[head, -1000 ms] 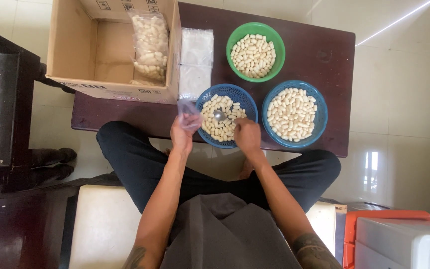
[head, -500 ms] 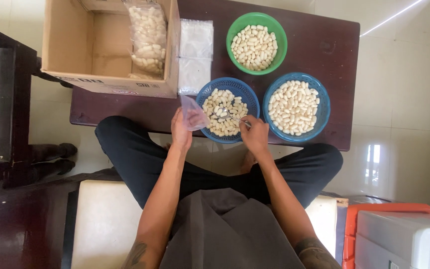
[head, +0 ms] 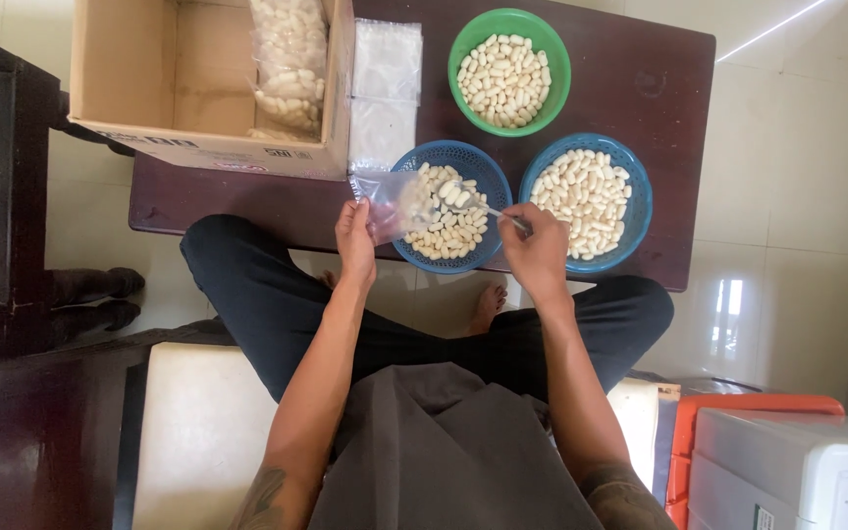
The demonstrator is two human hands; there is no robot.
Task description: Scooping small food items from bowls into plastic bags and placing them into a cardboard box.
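My left hand (head: 355,234) pinches the thin, floppy clear bag (head: 393,201) at its mouth, center frame, w/ right hand (head: 534,247) gripping the stiff spoon (head: 473,199) handle, light pale pieces on it.

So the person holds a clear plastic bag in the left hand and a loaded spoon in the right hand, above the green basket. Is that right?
Not quite. In the head view the left hand holds the clear plastic bag and the right hand holds the loaded spoon, but they are above the near blue basket, not the green basket, which stands farther back on the table.
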